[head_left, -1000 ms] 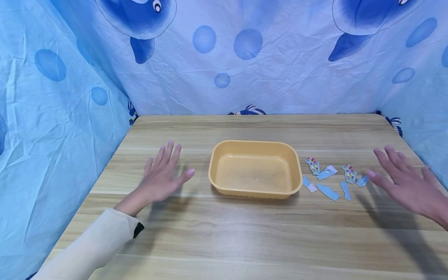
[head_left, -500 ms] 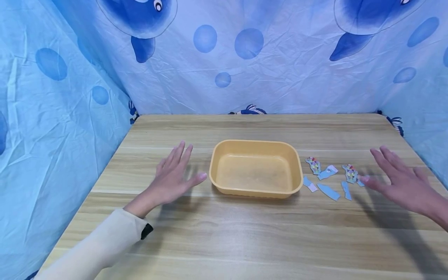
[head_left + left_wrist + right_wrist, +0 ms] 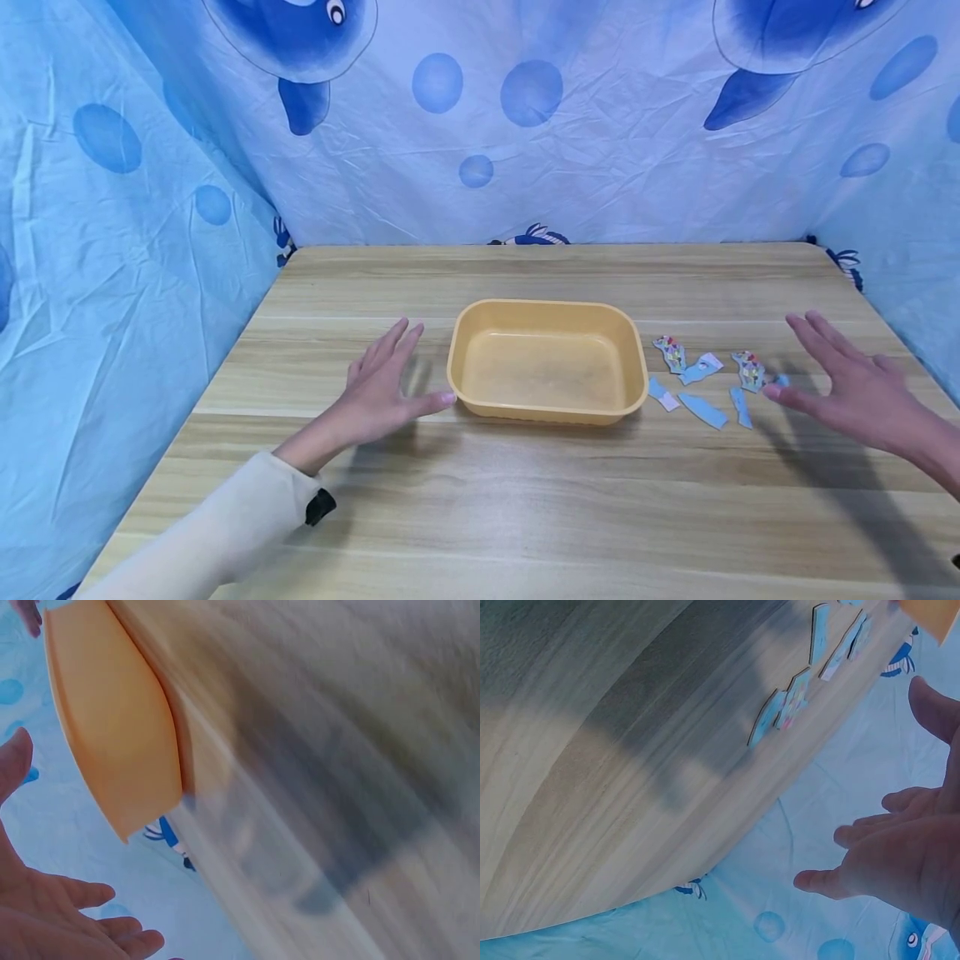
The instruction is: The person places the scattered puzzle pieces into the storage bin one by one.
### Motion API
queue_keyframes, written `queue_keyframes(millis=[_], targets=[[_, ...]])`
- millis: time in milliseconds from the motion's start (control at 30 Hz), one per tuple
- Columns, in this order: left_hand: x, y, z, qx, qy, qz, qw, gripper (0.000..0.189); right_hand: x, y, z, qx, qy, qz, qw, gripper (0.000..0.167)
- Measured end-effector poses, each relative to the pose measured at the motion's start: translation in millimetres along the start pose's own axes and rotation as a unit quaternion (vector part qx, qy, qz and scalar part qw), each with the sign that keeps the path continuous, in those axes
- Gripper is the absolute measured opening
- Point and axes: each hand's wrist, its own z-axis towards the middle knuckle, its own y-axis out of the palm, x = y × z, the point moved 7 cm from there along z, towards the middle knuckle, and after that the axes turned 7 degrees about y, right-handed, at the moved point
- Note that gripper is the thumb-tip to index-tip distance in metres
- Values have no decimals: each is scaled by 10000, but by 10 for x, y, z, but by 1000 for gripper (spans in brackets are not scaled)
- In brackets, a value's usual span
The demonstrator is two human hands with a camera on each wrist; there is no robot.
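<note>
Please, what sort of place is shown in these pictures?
Probably a screened-off tabletop workspace: a wooden-looking table, blue sea-print sheets on three sides, and a yellow tray beside small puzzle-like pieces.

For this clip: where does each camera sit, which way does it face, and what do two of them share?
Head: on the head, facing forward and down over the table to the cloth; left hand, right hand and left sleeve show.
Left wrist: on that wrist, facing the outside of the tray, tilted; the left hand shows at left.
Right wrist: on that wrist, facing the pieces, tilted; the right hand shows at right.
Shared: head and right wrist both show the pieces.
</note>
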Motion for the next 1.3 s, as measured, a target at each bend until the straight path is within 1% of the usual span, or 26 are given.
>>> queue_keyframes(millis=[200, 400, 567, 833, 1067, 1300], targets=[[52, 37, -2, 178, 76, -231, 9995, 109, -32, 9, 21, 151, -103, 55, 9998, 103], [87, 69, 11, 365, 165, -333, 9986, 110, -45, 13, 53, 214, -124, -37, 9997, 103], [108, 107, 9, 434, 198, -503, 9976, 110, -61, 18, 73, 140, -133, 115, 9997, 102], [133, 151, -7, 537, 200, -754, 9955, 110, -41, 25, 107, -46, -107, 557, 9984, 100], [148, 152, -8, 667, 197, -752, 9947, 108, -14, 28, 140, -187, -137, 874, 9959, 95], [170, 167, 0, 711, 191, -774, 9943, 106, 23, 56, 171, -201, -70, 932, 9954, 91]])
